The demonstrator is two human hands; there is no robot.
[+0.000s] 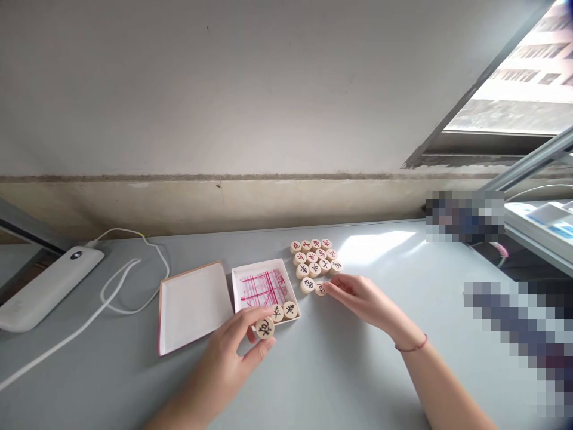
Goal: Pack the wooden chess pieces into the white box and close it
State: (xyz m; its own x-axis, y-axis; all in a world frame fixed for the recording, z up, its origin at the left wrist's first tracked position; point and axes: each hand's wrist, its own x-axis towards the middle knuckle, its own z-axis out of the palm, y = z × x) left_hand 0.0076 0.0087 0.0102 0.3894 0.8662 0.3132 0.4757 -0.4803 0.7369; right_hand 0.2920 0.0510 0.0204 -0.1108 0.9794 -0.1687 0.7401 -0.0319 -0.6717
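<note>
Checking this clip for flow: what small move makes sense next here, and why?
Probably the left hand should lower its wooden chess piece into the white box beside the two pieces there: it is held right at the box's edge, while the right hand is at the cluster of pieces.

A wooden chess piece was held between thumb and fingers of the left hand. A second piece was touched by the right hand. Two pieces were placed in a box, a lid was laid beside it, and further pieces were grouped on the table.
</note>
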